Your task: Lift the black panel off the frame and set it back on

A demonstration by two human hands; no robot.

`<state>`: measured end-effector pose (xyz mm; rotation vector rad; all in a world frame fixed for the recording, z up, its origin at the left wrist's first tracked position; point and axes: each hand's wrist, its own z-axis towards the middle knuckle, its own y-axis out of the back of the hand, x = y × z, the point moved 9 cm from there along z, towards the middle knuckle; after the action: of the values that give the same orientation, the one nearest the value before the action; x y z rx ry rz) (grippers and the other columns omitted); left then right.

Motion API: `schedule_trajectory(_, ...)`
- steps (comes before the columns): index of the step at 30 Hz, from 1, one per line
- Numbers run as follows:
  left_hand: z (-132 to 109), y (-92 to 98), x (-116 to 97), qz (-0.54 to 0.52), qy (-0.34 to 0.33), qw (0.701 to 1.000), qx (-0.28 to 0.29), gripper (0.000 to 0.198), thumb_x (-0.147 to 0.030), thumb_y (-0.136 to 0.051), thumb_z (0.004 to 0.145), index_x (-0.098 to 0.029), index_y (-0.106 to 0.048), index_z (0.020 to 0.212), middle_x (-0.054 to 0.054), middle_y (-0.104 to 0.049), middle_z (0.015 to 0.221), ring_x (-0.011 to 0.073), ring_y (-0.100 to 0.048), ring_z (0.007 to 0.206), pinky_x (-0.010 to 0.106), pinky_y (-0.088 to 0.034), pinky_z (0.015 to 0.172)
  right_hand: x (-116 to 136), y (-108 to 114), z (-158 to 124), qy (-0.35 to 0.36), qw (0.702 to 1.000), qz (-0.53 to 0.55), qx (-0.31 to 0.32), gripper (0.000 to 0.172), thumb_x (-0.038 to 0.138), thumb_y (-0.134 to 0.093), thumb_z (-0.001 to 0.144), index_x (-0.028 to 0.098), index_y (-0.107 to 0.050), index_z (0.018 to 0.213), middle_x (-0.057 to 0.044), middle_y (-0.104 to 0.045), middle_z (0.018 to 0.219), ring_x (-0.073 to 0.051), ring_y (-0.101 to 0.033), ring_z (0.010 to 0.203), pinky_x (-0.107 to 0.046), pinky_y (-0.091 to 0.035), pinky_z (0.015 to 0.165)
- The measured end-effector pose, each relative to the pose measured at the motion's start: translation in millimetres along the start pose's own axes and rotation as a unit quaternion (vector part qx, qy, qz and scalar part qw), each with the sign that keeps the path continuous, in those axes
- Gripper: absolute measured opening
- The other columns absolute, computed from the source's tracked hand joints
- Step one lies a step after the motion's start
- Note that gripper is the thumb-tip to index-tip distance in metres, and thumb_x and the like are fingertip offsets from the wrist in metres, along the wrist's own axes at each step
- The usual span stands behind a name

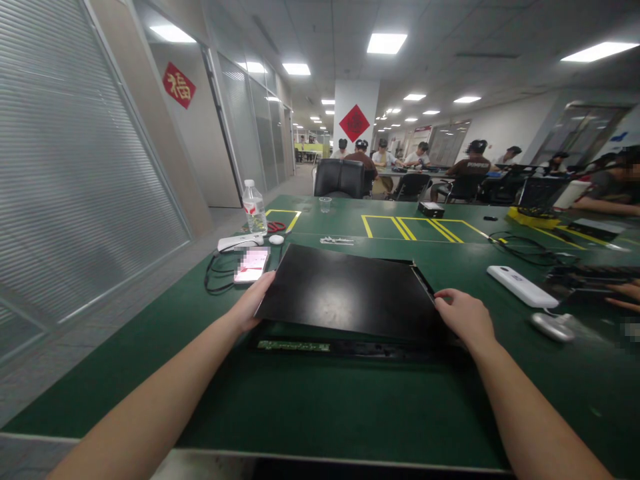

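Observation:
A thin black screen panel is tilted above the green table, its dark face catching a soft glare. My left hand grips its left edge, with most of the fingers hidden underneath. At the opposite side, my right hand is closed, thumb on top, at the panel's right edge, right beside a black frame. The frame lies partly under the panel and shows along the near and right sides. A strip of green circuit board shows in the frame's near edge.
Left of the panel are a lit phone, black cable, a water bottle and red-handled scissors. A plastic cup stands farther back. On the right lie a white power bank and a silvery mouse-like object. Another person's hand shows at far right.

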<state>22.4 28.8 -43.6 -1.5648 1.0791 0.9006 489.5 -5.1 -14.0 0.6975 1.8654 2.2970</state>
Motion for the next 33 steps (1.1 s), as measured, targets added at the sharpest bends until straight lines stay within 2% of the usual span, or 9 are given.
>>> schedule_trajectory(10,-2.4,3.8,-2.4,0.01,-0.014,0.999,-0.034,0.017,-0.027,-0.065,0.083,-0.017,-0.07,0.096,0.006,-0.077,0.085,0.0198,-0.072,0.07,0.026,-0.055,0.061,3.6,3.2,-3.4,-0.013,1.0,-0.007,0.001,0.037,0.041,-0.048,0.081,0.028,-0.075,0.102,-0.009,-0.074,0.094,-0.027,-0.067,0.083,-0.034,-0.045,0.064)
schedule_trajectory(15,2.0,3.2,-3.9,0.025,-0.03,0.999,-0.008,0.025,-0.021,-0.069,0.076,-0.016,-0.068,0.101,0.005,-0.077,0.081,0.0185,-0.071,0.067,0.024,-0.053,0.059,2.5,1.7,-1.8,-0.007,1.0,0.004,0.005,0.037,0.042,-0.048,0.08,0.028,-0.075,0.1,-0.008,-0.074,0.095,-0.027,-0.067,0.082,-0.034,-0.045,0.065)
schedule_trajectory(23,0.3,0.4,-3.0,0.019,-0.026,0.999,0.001,0.021,-0.018,-0.066,0.08,-0.017,-0.068,0.1,0.005,-0.077,0.079,0.0177,-0.071,0.064,0.024,-0.054,0.06,-0.8,0.8,0.7,-0.008,1.0,0.016,0.002,0.037,0.041,-0.049,0.078,0.028,-0.076,0.099,-0.007,-0.074,0.092,-0.024,-0.065,0.079,-0.032,-0.045,0.066)
schedule_trajectory(28,0.0,1.8,-2.9,0.014,-0.016,1.0,-0.007,0.025,-0.019,-0.07,0.078,-0.017,-0.068,0.103,0.006,-0.078,0.08,0.0176,-0.072,0.064,0.024,-0.055,0.059,-0.9,2.0,0.1,-0.007,1.0,0.016,0.0,0.037,0.041,-0.047,0.079,0.028,-0.075,0.099,-0.006,-0.074,0.094,-0.024,-0.065,0.078,-0.032,-0.043,0.064)
schedule_trajectory(33,-1.4,1.4,-3.0,0.009,0.001,1.0,-0.027,0.02,-0.014,-0.065,0.081,-0.015,-0.069,0.1,0.005,-0.077,0.074,0.0166,-0.071,0.059,0.024,-0.055,0.057,-2.9,0.9,0.2,-0.012,1.0,0.022,0.004,0.037,0.039,-0.047,0.078,0.028,-0.075,0.099,-0.005,-0.074,0.094,-0.024,-0.065,0.081,-0.032,-0.042,0.064)
